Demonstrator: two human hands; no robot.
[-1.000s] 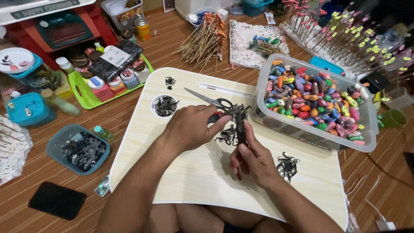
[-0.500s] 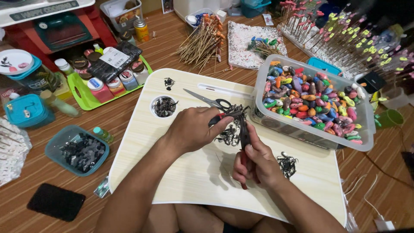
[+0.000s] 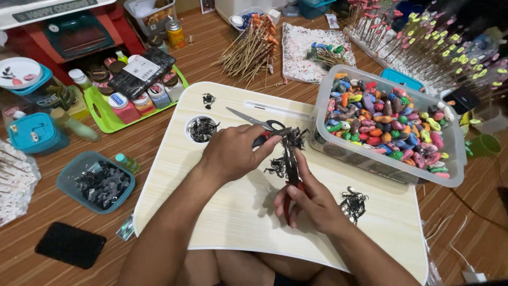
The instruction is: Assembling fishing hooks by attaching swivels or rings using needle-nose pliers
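1. Two hands share one grip: our right hand [image 3: 312, 204] is wrapped around the red handles of the pliers [image 3: 290, 167], whose nose bites into a tangle of black wire hooks [image 3: 292, 139] that our left hand [image 3: 233, 153] pinches closed from the other side.
2. A hard squeeze could snap a hook loose and nick the left fingertips [image 3: 267, 144] just beside the nose.
3. Just beyond the grip lie scissors [image 3: 251, 119]; a jerk could knock them.
4. Farther out, the tub of coloured beads [image 3: 389, 124] sits near enough for an elbow to shove.
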